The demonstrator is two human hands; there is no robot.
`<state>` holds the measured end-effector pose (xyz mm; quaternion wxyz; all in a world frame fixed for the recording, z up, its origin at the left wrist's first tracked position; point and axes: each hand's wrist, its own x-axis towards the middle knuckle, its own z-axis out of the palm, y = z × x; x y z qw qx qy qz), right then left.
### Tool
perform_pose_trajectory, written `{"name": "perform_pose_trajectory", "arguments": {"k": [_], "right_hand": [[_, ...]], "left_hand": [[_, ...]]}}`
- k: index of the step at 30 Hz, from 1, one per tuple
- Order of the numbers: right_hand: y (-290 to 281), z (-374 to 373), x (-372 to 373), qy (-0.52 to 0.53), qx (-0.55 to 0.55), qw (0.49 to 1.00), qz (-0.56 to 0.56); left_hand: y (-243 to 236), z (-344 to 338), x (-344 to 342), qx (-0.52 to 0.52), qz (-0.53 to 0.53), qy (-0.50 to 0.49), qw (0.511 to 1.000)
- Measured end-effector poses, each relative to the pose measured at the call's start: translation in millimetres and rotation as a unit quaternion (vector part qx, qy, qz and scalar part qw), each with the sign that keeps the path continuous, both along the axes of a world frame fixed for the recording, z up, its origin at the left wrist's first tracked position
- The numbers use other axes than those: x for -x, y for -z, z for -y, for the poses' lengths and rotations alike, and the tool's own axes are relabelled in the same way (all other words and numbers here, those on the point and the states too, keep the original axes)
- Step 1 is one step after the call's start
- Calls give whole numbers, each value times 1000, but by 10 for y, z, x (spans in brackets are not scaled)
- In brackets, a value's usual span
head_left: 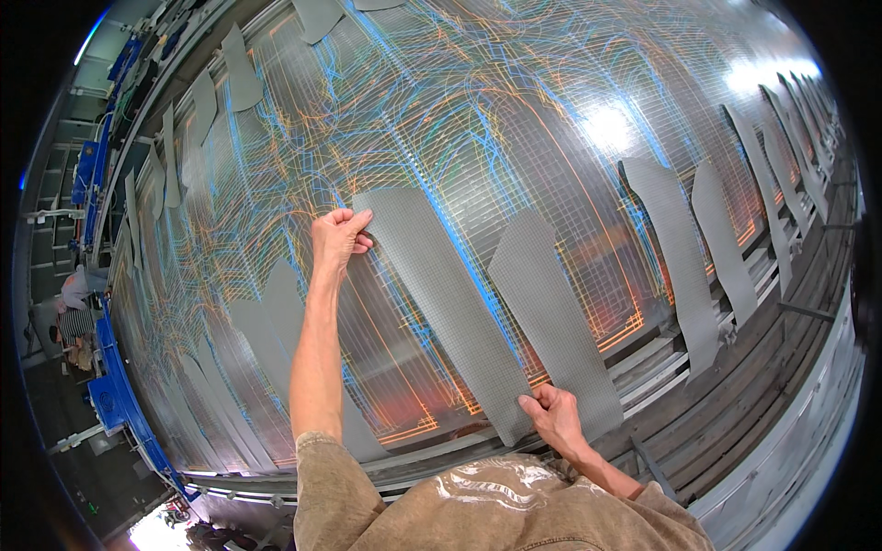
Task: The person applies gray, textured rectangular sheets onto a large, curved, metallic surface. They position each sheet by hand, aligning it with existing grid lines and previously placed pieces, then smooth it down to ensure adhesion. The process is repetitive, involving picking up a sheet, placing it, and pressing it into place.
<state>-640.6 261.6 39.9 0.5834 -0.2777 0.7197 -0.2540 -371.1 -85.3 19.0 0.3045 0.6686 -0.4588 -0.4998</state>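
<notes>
A long grey panel (441, 294) with a fine grid texture lies slantwise in front of me over a shiny table (588, 239) marked with many coloured lines. My left hand (340, 237) pinches the panel's far left corner between thumb and fingers. At the near end, my right hand (556, 418) grips the right edge with its thumb on top; its other fingertips are partly hidden. Close by on the right lies a second grey panel (551, 294) with a pointed far end, its near end beside my right hand. Left of my left forearm lies another grey panel (287, 308).
More cut grey panels, such as a curved one (675, 248), line the table's right side and its far left edge. Slatted dark rails (735, 386) run along the near right edge. Blue machine parts (115, 367) and a person (75, 317) are at the far left.
</notes>
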Motion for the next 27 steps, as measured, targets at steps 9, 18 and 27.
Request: {"name": "perform_pose_trajectory", "arguments": {"k": [9, 18, 27], "right_hand": [[39, -30, -58, 61, 3, 998, 17], [-11, -19, -77, 35, 64, 994, -84], [-1, -22, -72, 33, 52, 994, -93]], "left_hand": [[-13, 17, 31, -4, 4, -14, 1000], [95, 57, -44, -9, 3, -14, 1000], [68, 45, 28, -6, 15, -15, 1000]]}}
